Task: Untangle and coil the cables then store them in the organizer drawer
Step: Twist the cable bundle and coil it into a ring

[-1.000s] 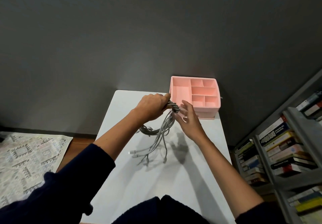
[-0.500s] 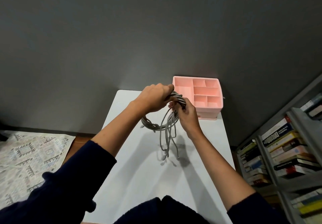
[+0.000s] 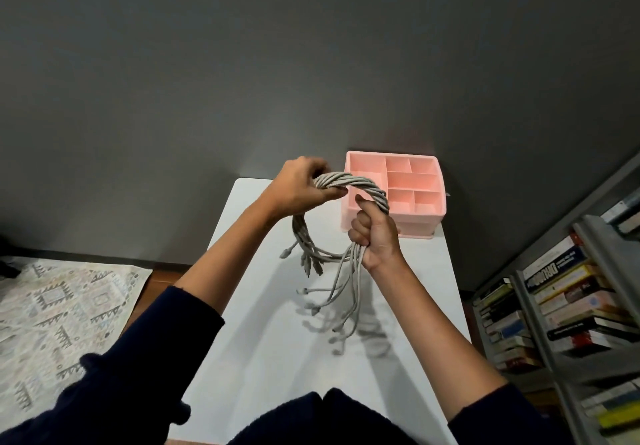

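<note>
Grips the bundle of grey cables (image 3: 360, 183) in two places. Left hand (image 3: 303, 188) curled tight round the top of the loop, knuckles up, thumb underneath. Right hand (image 3: 377, 236) closed in a fist round the same bundle, just to the right and lower, thumb pointing up along the strands.

Between the two fists: a short twisted rope of cable, arching in front of the near left corner of the pink organizer (image 3: 427, 214). Below the left fist: a loose ring curving down and round toward the right fist, with several plug ends poking out at its bottom. Below the right fist: a fan of loose tails, plugs dangling over the white table (image 3: 270, 358) and throwing blurred shadows on it. Cannot tell whether any tip touches the top.

Whole bundle up in the air over the table's far half, outside the organizer. Organizer at the table's far right corner, open compartments facing up.

Dark sleeves (image 3: 166, 333) pushed back to the elbows. Farther out: dark grey wall (image 3: 311, 63) behind, patterned rug (image 3: 52, 306) on the floor to the left, shelves of books (image 3: 561, 306) to the right.
</note>
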